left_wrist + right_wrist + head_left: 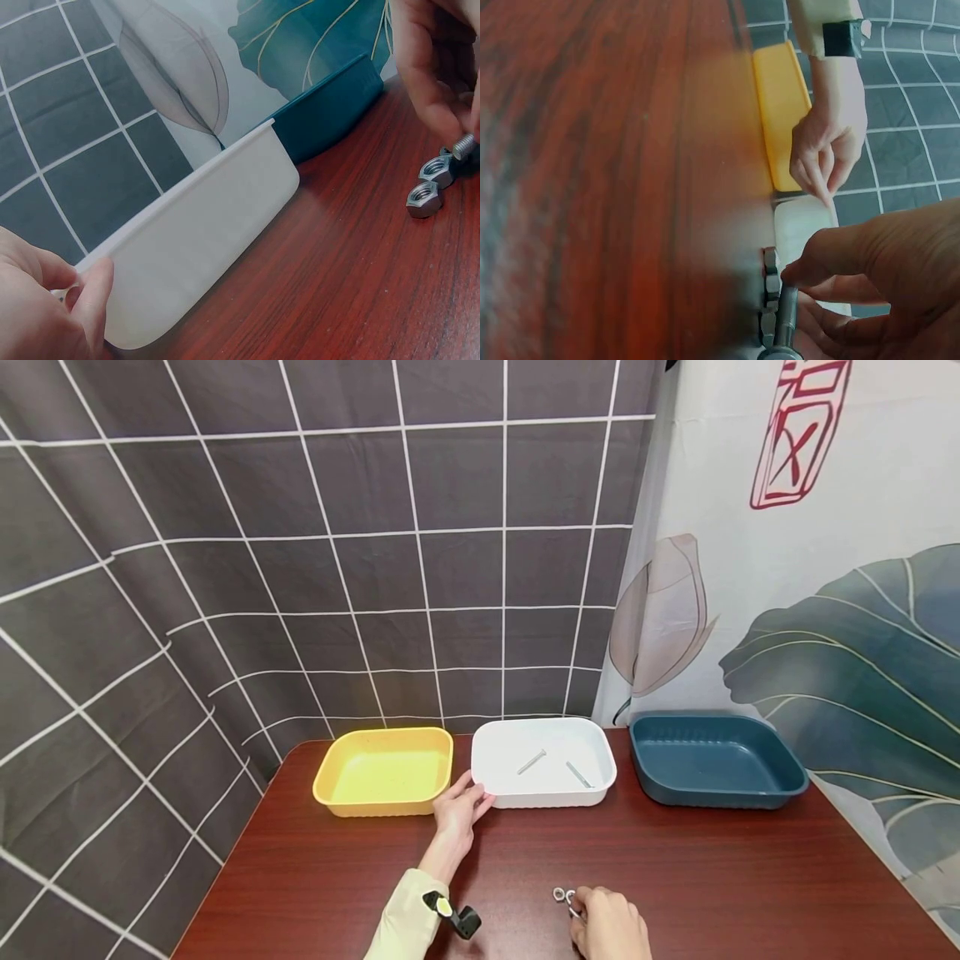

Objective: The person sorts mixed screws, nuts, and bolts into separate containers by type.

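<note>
right wrist view: a silver bolt is showing a round head at the frame's bottom edge and a straight shaft; my right hand is gripping it, thumb and fingers pinching the shaft. steel nuts are sitting in a row just beside it on the red-brown table.

left wrist view: the bolt's threaded tip is poking out by my right fingertips, just beside two shiny hexagonal nuts; whether it is touching them, i am unable to tell. my left hand is pinching the rim of a white tray.

head view: my right hand is mostly hiding the bolt near the nuts. two more silver bolts are lying inside the white tray, which is standing between a yellow tray and a dark teal tray. red outlined characters are showing on the white curtain, too stylised for me to read.
</note>
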The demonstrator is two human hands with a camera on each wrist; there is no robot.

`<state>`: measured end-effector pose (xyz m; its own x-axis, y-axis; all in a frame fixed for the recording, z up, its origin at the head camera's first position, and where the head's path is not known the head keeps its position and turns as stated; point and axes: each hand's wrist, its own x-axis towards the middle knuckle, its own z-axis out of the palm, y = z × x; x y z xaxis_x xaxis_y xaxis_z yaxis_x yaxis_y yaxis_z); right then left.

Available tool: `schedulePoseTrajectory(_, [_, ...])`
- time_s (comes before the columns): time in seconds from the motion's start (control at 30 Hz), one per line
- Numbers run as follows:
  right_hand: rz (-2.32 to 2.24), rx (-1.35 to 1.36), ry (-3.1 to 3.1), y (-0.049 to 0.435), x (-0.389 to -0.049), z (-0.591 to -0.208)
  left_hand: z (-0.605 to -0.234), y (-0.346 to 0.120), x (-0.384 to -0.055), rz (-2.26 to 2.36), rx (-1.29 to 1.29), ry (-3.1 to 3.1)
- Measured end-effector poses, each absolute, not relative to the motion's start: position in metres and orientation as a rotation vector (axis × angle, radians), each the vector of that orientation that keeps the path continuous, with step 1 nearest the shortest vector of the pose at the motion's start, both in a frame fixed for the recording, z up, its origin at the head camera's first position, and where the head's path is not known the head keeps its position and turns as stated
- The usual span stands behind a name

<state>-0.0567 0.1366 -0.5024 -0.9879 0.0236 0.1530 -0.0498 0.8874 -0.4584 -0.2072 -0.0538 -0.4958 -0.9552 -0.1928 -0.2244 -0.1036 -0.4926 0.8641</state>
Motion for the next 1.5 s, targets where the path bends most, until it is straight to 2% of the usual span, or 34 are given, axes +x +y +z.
schedulePoseTrajectory(0.27, [0.927,0.073,-2.809,0.146,-0.061,-0.496,-0.496,-0.055,-0.208,-2.615,0.464,-1.565])
schedulePoseTrajectory(0.77, [1.402,0.024,-2.665,0.161,-0.091,-0.458,-0.495,-0.057,-0.207,-2.620,0.463,-1.578])
schedulePoseTrajectory(1.5, [1.515,0.085,-2.565,0.173,-0.180,-0.431,-0.495,-0.054,-0.207,-2.625,0.448,-1.561])
